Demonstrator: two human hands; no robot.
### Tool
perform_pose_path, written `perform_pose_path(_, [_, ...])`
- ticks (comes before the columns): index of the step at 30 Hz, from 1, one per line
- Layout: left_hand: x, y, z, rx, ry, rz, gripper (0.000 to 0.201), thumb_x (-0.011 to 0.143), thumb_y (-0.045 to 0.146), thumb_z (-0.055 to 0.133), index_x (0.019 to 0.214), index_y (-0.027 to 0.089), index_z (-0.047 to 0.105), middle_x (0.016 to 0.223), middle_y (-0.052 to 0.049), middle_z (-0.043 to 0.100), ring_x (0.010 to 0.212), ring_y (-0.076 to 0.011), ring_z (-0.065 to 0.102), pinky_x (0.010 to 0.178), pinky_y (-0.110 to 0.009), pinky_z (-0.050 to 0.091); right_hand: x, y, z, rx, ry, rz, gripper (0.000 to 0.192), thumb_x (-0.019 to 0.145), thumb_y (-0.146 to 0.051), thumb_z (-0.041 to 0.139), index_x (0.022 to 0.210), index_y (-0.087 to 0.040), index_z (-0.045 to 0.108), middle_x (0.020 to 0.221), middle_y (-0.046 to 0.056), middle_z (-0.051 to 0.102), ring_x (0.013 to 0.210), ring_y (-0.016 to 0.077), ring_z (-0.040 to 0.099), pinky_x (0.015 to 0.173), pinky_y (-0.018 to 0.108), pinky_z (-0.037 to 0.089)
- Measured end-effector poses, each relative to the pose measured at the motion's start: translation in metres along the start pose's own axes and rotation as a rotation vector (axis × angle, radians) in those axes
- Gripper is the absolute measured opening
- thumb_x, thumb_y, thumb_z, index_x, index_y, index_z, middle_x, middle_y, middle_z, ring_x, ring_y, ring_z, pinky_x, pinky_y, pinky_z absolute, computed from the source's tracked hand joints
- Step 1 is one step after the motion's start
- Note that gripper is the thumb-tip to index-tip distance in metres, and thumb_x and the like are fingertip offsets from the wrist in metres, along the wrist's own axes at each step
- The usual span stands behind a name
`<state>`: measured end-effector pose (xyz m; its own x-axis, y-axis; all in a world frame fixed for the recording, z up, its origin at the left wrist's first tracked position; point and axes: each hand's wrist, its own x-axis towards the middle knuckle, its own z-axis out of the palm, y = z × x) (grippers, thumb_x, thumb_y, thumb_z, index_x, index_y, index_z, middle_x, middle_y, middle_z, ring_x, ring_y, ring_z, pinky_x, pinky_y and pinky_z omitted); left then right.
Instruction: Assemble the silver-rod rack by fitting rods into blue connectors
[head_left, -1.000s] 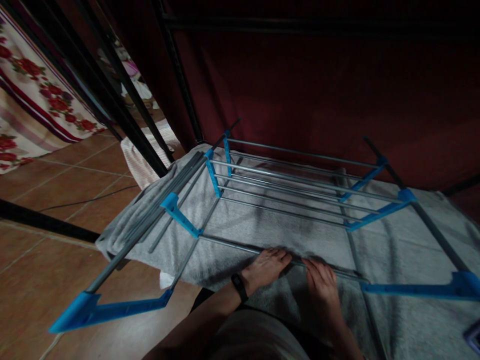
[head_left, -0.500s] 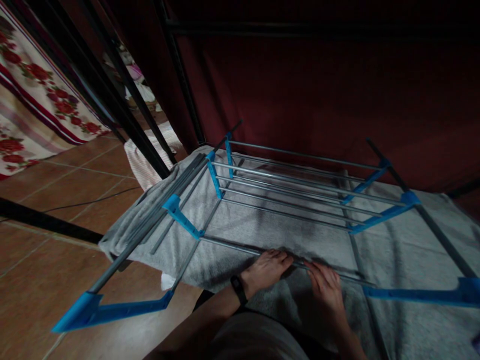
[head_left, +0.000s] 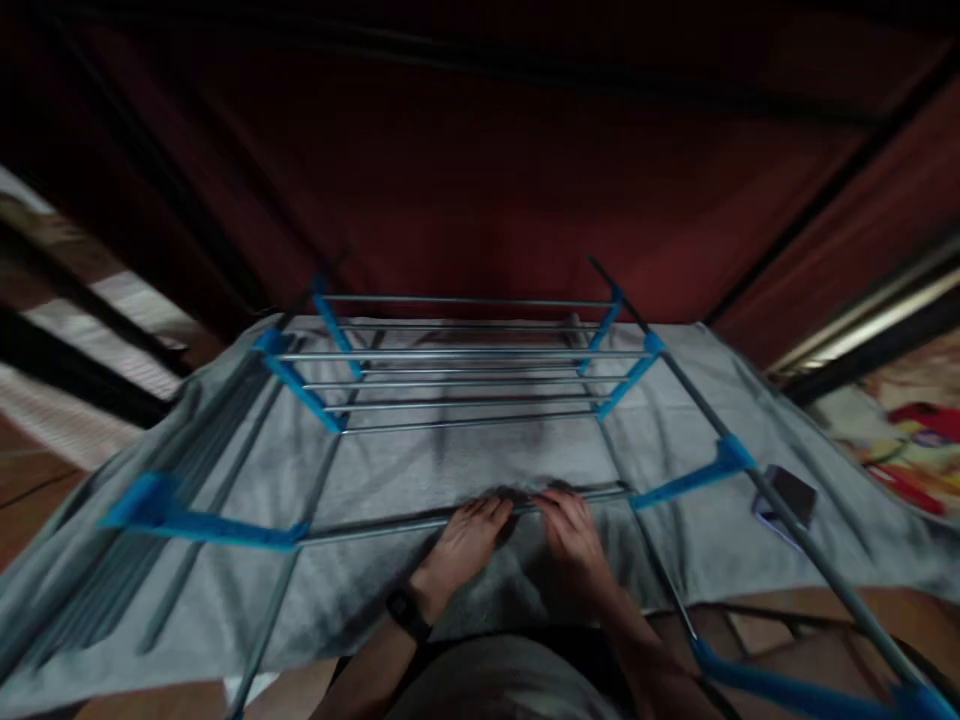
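A metal rod runs across the near side of a partly built rack of grey tubes and blue plastic brackets. My left hand, with a dark band on the wrist, is closed over this rod near its middle. Just beside it, my right hand has its fingers on the same rod, a small gap between the two. The rod's left end meets a blue bracket; its right end lies close to another bracket. Farther back, several thinner crossbars join the left and right brackets.
A grey blanket lies under the rack. Several loose tubes rest at the left, and a phone-like dark object lies at the right. Behind stands a dark red panel. Black bars cross the left side.
The view has swung to the right, bringing the phone-like object and the colourful cloth on the right into sight. Both hands remain on the near rod, with the rack standing as before.
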<state>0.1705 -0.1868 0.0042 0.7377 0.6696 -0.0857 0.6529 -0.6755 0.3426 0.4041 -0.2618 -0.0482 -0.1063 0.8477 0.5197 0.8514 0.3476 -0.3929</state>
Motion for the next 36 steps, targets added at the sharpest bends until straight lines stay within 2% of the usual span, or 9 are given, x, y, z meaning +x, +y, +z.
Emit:
perform_pose_path(5, [0.008, -0.017, 0.011, 0.060, 0.005, 0.031, 0.060, 0.100, 0.001, 0.038, 0.151, 0.019, 0.064, 0.150, -0.016, 0.071, 0.139, -0.0271, 0.069, 0.119, -0.046, 0.055, -0.008, -0.007, -0.002, 0.059, 0.195, 0.213, 0.041, 0.104, -0.011, 0.043, 0.126, -0.026, 0.074, 0.124, 0.010, 0.074, 0.117, 0.0256, 0.068, 0.103, 0.046, 0.057])
perform_pose_path(11, [0.007, -0.028, 0.018, 0.063, 0.099, 0.067, 0.049, 0.109, 0.019, 0.036, 0.146, 0.020, 0.070, 0.145, -0.015, 0.075, 0.129, -0.0297, 0.075, 0.111, -0.046, 0.061, -0.037, 0.011, -0.020, 0.167, 0.344, 0.532, 0.025, 0.103, -0.020, 0.043, 0.098, -0.024, 0.068, 0.098, 0.006, 0.068, 0.097, 0.0244, 0.066, 0.090, 0.041, 0.054])
perform_pose_path(14, [0.009, -0.030, 0.020, 0.024, 0.127, 0.062, 0.047, 0.111, 0.026, 0.038, 0.141, 0.021, 0.073, 0.140, -0.015, 0.078, 0.123, -0.0306, 0.078, 0.107, -0.046, 0.064, -0.047, 0.029, -0.033, 0.135, 0.471, 0.658, 0.020, 0.099, -0.022, 0.043, 0.097, -0.023, 0.062, 0.095, 0.006, 0.063, 0.093, 0.0244, 0.062, 0.087, 0.041, 0.052])
perform_pose_path(17, [0.011, -0.027, 0.018, 0.014, 0.125, 0.052, 0.047, 0.111, 0.031, 0.038, 0.141, 0.021, 0.074, 0.138, -0.015, 0.078, 0.115, -0.0309, 0.080, 0.101, -0.045, 0.066, -0.049, 0.049, -0.043, 0.030, 0.585, 0.793, 0.017, 0.094, -0.025, 0.048, 0.106, -0.022, 0.060, 0.104, 0.008, 0.062, 0.102, 0.0262, 0.060, 0.096, 0.044, 0.050])
perform_pose_path(20, [0.012, -0.023, 0.016, 0.019, 0.094, 0.065, 0.048, 0.112, 0.030, 0.038, 0.144, 0.023, 0.073, 0.136, -0.013, 0.080, 0.110, -0.0302, 0.081, 0.097, -0.045, 0.067, -0.044, 0.064, -0.048, -0.007, 0.520, 0.854, 0.030, 0.089, -0.028, 0.054, 0.116, -0.021, 0.061, 0.113, 0.011, 0.064, 0.112, 0.0297, 0.060, 0.105, 0.049, 0.049])
perform_pose_path(23, [0.012, -0.020, 0.014, 0.044, 0.067, 0.064, 0.049, 0.112, 0.027, 0.038, 0.146, 0.021, 0.072, 0.133, -0.013, 0.081, 0.109, -0.0301, 0.082, 0.097, -0.045, 0.067, -0.038, 0.072, -0.049, 0.031, 0.356, 0.886, 0.029, 0.088, -0.027, 0.052, 0.114, -0.020, 0.062, 0.108, 0.012, 0.068, 0.105, 0.0309, 0.064, 0.100, 0.050, 0.052])
perform_pose_path(25, [0.012, -0.020, 0.013, 0.065, 0.074, 0.063, 0.049, 0.112, 0.027, 0.037, 0.147, 0.022, 0.071, 0.136, -0.013, 0.080, 0.110, -0.0293, 0.081, 0.099, -0.044, 0.066, -0.036, 0.074, -0.050, 0.020, 0.309, 0.900, 0.027, 0.086, -0.024, 0.051, 0.111, -0.021, 0.063, 0.108, 0.012, 0.070, 0.103, 0.0310, 0.066, 0.098, 0.048, 0.053])
perform_pose_path(30, [0.013, -0.022, 0.012, 0.082, 0.082, 0.087, 0.050, 0.113, 0.027, 0.035, 0.148, 0.022, 0.070, 0.138, -0.012, 0.079, 0.109, -0.0284, 0.082, 0.096, -0.043, 0.067, -0.035, 0.074, -0.052, -0.011, 0.313, 0.871, 0.020, 0.084, -0.022, 0.051, 0.101, -0.023, 0.062, 0.100, 0.010, 0.067, 0.093, 0.0278, 0.063, 0.088, 0.042, 0.055])
perform_pose_path(36, [0.012, -0.022, 0.012, 0.074, 0.062, 0.079, 0.049, 0.113, 0.027, 0.037, 0.149, 0.022, 0.070, 0.134, -0.012, 0.080, 0.107, -0.0284, 0.082, 0.096, -0.042, 0.067, -0.035, 0.073, -0.052, -0.021, 0.339, 0.822, 0.017, 0.087, -0.025, 0.051, 0.100, -0.024, 0.061, 0.095, 0.008, 0.066, 0.085, 0.0243, 0.061, 0.081, 0.038, 0.055])
